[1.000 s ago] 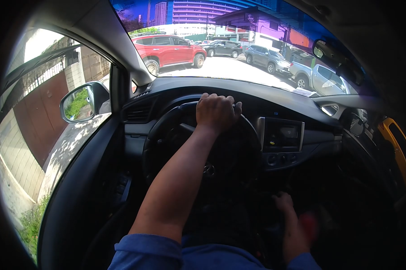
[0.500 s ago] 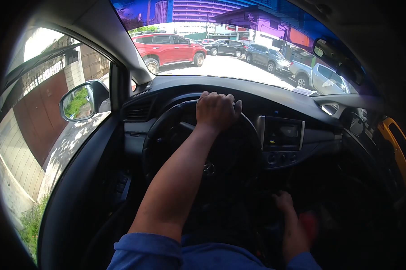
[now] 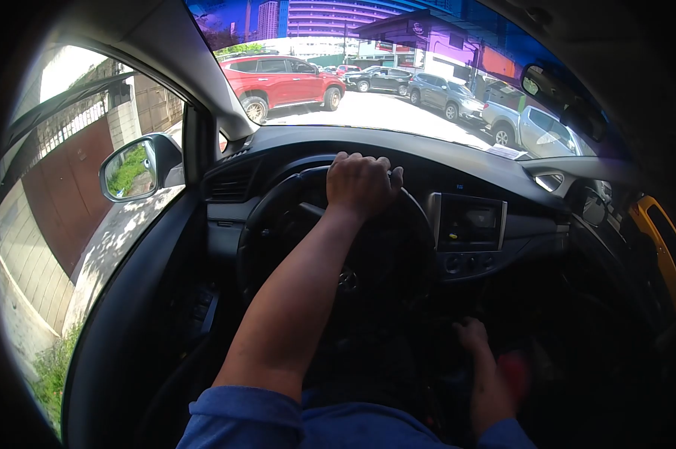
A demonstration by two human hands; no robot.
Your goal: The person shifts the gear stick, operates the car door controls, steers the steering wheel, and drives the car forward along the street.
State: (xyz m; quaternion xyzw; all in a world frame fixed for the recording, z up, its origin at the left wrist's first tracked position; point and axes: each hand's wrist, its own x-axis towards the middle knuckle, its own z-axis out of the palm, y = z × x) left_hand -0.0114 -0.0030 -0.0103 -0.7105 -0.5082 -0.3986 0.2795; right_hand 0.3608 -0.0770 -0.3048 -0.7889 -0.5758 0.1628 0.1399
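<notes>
My left hand [image 3: 362,183] is closed over the top of the black steering wheel [image 3: 257,217], with its knuckles up and the thumb to the right. The bare forearm crosses in front of the wheel's hub and covers part of it. Low on the right, in deep shadow beside the seat, my right hand [image 3: 471,333] has its fingers curled. Whatever it grips there is too dark to make out.
A screen [image 3: 469,223] sits in the dashboard above round knobs [image 3: 469,262]. Through the windshield stand a red SUV [image 3: 282,81], a grey SUV [image 3: 446,96] and a silver pickup [image 3: 533,123]. A side mirror [image 3: 132,168] and a wall are on the left.
Outside, the black SUV at the back has shifted slightly right, and the red SUV very slightly too. Both my hands stay in place.
</notes>
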